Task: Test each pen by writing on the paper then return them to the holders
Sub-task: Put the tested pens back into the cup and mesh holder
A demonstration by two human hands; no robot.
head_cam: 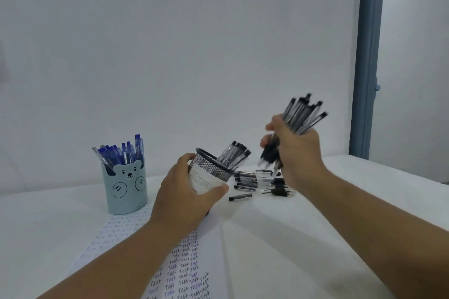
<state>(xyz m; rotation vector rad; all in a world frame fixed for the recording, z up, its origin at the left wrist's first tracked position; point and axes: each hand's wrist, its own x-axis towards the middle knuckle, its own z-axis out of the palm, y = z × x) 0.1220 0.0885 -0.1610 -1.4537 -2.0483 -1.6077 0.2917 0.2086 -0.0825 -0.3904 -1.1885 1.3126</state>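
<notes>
My left hand [184, 192] grips a black mesh pen holder [213, 167], tilted to the right, with a few black pens [237, 153] sticking out of it. Raised to the right of the holder, my right hand [295, 153] grips a bundle of several black pens [302, 114], tips pointing down. More black pens [257, 183] lie loose on the table beneath that hand. A white paper [184, 267] covered with rows of the handwritten word "Test" lies under my left forearm.
A light blue bear-faced holder [126, 187] full of blue pens [121, 153] stands upright at the left, on the paper's far end. The white table [279, 238] meets a white wall behind. A blue door frame [369, 56] rises at the right.
</notes>
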